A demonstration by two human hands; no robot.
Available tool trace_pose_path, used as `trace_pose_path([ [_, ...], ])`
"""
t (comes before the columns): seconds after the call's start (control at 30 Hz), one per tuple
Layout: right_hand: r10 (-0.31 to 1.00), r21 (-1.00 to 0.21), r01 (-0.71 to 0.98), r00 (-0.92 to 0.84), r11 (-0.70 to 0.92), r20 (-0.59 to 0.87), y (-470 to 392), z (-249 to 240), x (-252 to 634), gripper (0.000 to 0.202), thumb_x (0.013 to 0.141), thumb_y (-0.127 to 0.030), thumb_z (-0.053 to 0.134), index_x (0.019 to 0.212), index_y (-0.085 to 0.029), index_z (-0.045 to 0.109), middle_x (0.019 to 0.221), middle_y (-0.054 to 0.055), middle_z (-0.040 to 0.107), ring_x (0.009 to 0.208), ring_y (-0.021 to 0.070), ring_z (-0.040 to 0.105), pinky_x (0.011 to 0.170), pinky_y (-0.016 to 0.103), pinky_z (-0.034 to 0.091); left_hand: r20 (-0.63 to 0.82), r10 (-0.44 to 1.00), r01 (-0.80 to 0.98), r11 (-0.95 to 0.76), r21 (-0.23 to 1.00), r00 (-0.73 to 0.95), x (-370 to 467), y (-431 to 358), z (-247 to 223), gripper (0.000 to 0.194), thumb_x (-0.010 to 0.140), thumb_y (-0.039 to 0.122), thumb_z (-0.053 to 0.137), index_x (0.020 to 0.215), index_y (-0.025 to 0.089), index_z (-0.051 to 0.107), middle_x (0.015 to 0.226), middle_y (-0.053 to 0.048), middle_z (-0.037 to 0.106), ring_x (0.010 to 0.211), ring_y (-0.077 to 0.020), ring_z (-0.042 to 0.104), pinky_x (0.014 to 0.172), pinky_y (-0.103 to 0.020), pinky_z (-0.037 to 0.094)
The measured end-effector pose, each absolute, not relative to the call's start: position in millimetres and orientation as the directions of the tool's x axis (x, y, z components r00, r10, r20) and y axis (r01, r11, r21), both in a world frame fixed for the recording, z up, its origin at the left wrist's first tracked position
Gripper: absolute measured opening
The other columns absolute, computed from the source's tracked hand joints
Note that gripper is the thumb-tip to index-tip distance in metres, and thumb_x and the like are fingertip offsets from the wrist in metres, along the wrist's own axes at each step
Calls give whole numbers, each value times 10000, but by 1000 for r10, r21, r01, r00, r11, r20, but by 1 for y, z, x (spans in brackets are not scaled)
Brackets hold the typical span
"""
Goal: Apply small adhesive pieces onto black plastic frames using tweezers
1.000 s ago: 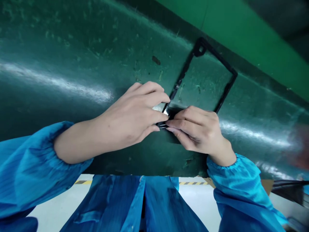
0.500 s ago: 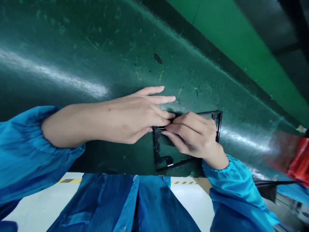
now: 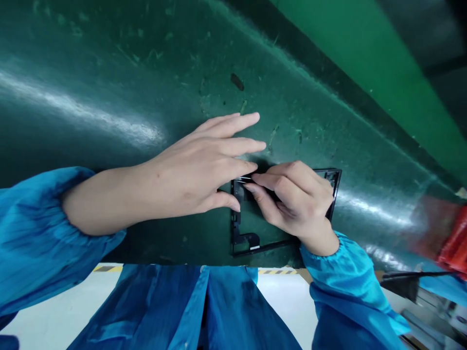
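Observation:
A thin black rectangular frame [image 3: 235, 228] lies on the green work surface near its front edge. Over its upper left corner is my left hand [image 3: 204, 170], palm down with fingers spread, the thumb beside the frame's left side. My right hand [image 3: 297, 199] covers the frame's upper middle, thumb and index fingertips nearly together at a thin shiny strip [image 3: 243, 179] along the frame's top left. What the right fingertips pinch is too small to make out. Part of the frame is hidden under my right hand.
The green table [image 3: 109, 82] slopes across the view, with a raised green ledge [image 3: 365, 63] at the upper right. A red plastic item [image 3: 454, 240] lies at the right edge. A dark mark [image 3: 237, 81] is on the surface beyond my hands.
My left hand's fingers have spread wider, its thumb moving down away from the index finger. My right hand has shifted slightly up, and more of the shiny strip shows.

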State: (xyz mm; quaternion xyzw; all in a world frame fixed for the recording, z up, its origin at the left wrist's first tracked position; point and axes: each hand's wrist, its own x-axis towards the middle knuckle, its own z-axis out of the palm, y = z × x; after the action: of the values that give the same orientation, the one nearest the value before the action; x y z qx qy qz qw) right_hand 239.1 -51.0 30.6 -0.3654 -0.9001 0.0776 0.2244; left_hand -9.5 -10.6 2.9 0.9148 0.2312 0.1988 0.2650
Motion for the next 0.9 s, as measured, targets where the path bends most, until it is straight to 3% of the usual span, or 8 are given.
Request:
trace_pose_path([
  [0.07,695,-313,621,-636,718,334,-50,30,239,169,891,-189,811,1026,-152,716,890,56,729,797,168,674,698,317,565,236,565,350,-734,582,791,-10,-10,4,396,1025,451,683,1252,129,723,1582,-154,555,1635,-433,255,1303,-678,277],
  [0.17,699,-305,629,-636,715,326,-49,29,238,159,905,-206,799,1035,-158,721,884,54,726,792,167,672,690,314,555,197,605,398,-700,593,772,-10,-11,7,321,968,381,765,1192,152,755,1605,-160,537,1636,-456,239,1298,-698,257],
  [0.6,659,-246,611,-691,752,297,-42,35,238,78,919,-199,768,968,-174,712,862,40,728,741,154,658,645,302,516,169,623,404,-666,627,763,-6,-8,12,221,910,340,824,1060,178,822,1608,-148,550,1632,-464,245,1308,-726,225],
  [0.9,661,-275,602,-695,750,282,-37,34,235,95,937,-203,747,866,-169,695,821,31,713,710,135,643,603,293,477,163,625,398,-654,643,764,-5,-8,12,212,917,334,823,1054,172,832,1610,-149,549,1633,-467,238,1323,-709,208],
])
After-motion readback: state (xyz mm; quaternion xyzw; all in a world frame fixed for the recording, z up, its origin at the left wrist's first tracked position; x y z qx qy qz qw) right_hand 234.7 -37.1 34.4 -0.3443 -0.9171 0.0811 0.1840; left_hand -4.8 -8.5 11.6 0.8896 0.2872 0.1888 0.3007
